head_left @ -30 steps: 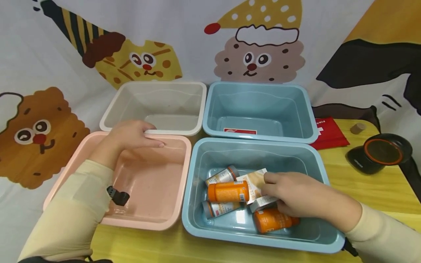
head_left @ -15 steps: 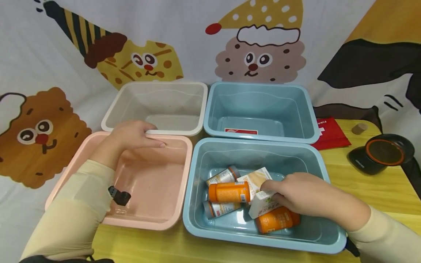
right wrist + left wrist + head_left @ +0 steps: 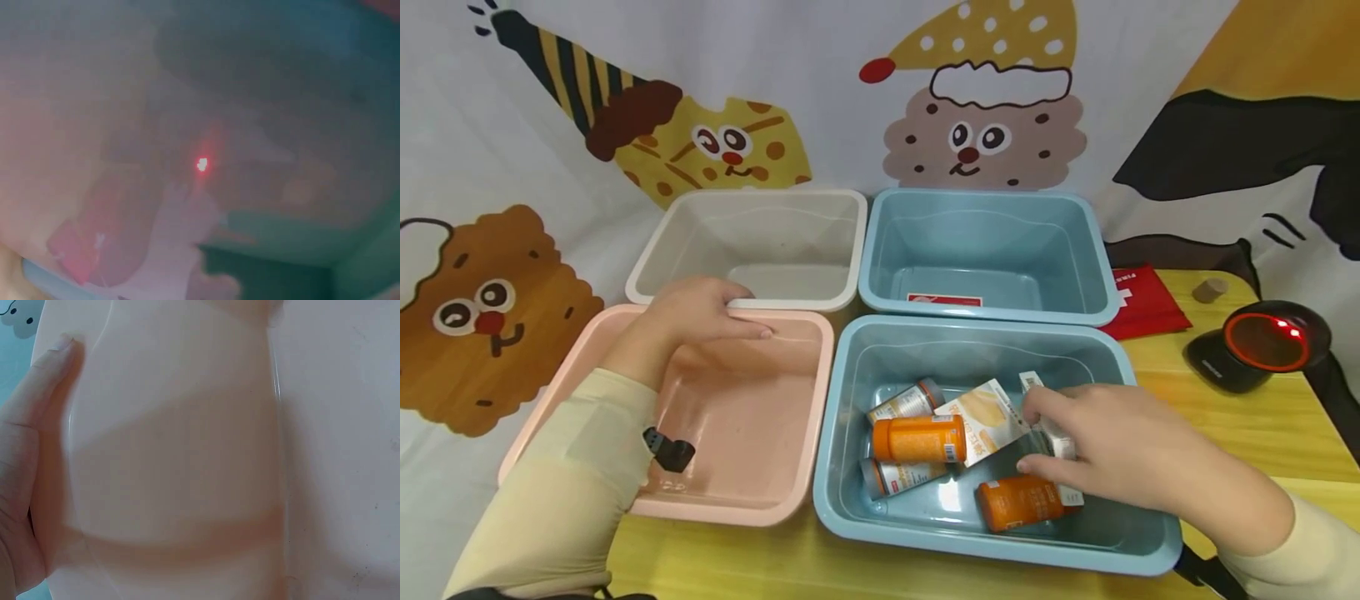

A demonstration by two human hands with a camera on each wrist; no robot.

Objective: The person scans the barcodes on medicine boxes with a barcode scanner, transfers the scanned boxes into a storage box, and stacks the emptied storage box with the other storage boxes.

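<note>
My left hand (image 3: 707,312) rests on the back rim of the pink basin (image 3: 647,504), its thumb inside the wall in the left wrist view. In the front blue basin (image 3: 865,533), my right hand (image 3: 1120,446) grips a white box (image 3: 1062,446), thumb and fingers apart across it; much of the box is hidden. Beneath it lies an orange bottle (image 3: 1018,502). To the left are another orange bottle (image 3: 919,439), a white-and-orange box (image 3: 987,417), and two silver bottles with grey caps (image 3: 908,402). The right wrist view is hazy.
A grey basin (image 3: 745,302) and a second blue basin (image 3: 985,315) stand behind, the latter with a red packet (image 3: 944,300) inside. At the right are a red first-aid pouch (image 3: 1150,304), a small cork (image 3: 1210,290) and a black scanner (image 3: 1273,342) glowing red.
My right hand has lifted and turned the white box, uncovering more of the white-and-orange box, and has shifted a little right. The scanner has lit up red. My left hand stays put.
</note>
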